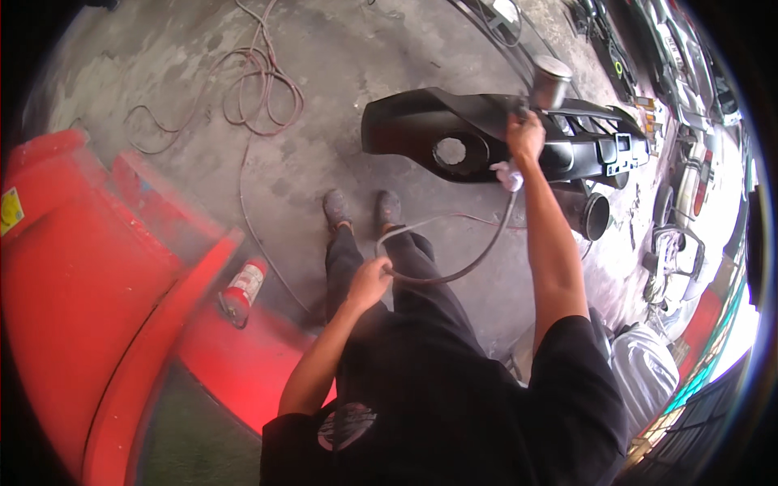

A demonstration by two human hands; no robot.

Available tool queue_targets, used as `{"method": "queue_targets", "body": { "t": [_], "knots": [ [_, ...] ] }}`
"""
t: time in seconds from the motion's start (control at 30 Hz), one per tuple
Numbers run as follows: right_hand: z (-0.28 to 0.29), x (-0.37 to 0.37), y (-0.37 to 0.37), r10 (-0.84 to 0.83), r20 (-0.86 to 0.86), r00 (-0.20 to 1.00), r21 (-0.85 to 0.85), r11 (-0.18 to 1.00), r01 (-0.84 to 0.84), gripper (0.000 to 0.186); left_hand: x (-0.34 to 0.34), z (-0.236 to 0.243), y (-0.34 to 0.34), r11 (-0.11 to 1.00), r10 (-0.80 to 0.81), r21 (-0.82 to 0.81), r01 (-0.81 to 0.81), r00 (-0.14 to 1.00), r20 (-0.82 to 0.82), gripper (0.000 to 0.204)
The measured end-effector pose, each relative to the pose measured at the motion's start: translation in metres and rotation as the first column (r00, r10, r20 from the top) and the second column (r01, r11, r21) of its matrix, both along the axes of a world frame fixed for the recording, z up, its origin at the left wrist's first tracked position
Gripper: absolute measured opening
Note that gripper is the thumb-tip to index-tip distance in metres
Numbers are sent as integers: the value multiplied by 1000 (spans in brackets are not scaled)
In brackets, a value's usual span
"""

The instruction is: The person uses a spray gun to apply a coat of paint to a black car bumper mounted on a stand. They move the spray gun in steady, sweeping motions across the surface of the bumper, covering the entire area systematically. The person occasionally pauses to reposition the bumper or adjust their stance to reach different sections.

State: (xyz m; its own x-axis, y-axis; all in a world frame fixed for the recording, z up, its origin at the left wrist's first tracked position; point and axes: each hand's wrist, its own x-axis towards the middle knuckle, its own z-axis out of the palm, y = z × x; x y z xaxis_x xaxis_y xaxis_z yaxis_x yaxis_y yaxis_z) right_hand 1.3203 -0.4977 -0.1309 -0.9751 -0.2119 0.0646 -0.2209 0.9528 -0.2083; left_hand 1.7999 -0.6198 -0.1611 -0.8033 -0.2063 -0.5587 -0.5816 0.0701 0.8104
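Observation:
My right hand [527, 136] is wrapped round the handle of a spray gun [551, 85] with a metal cup on top. It is held above a long black car bumper [405, 125], which has a round opening and sits off the floor. A crumpled white cloth [508, 175] is at the lower end of the gun's handle. From there an air hose [486, 261] curves down to my left hand [370, 281], whose fingers are closed round it in front of my legs. Part of the gun is hidden behind the right hand.
Red vehicle bodywork [89, 259] fills the left side, with a fire extinguisher [243, 290] on it. Thin hose [263, 97] lies looped on the concrete floor. Beneath the bumper is a dark drum [596, 215]. Assorted car parts [677, 259] line the right side.

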Motion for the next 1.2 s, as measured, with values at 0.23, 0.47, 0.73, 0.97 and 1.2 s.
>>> {"method": "queue_targets", "body": {
  "t": [0.23,0.47,0.73,0.97,1.2],
  "knots": [
    [-103,126,-179,216,406,888,-233,964,-128,36,84,-25,-58,992,23,122,-44,986,167,20],
    [-104,180,-204,485,567,665,-486,849,-205,48,73,-17,-57,989,-138,86,123,971,196,20],
    [4,50,-17,196,364,911,-511,859,20,34,-27,36,-22,871,-484,107,479,875,29,22],
    [72,-110,209,-180,173,968,-278,934,224,39,-143,99,63,842,-504,148,519,854,-128,35],
    [94,-155,280,-327,-203,923,-72,945,318,47,-185,81,141,906,-421,3,423,904,-75,29]
  ]
}}
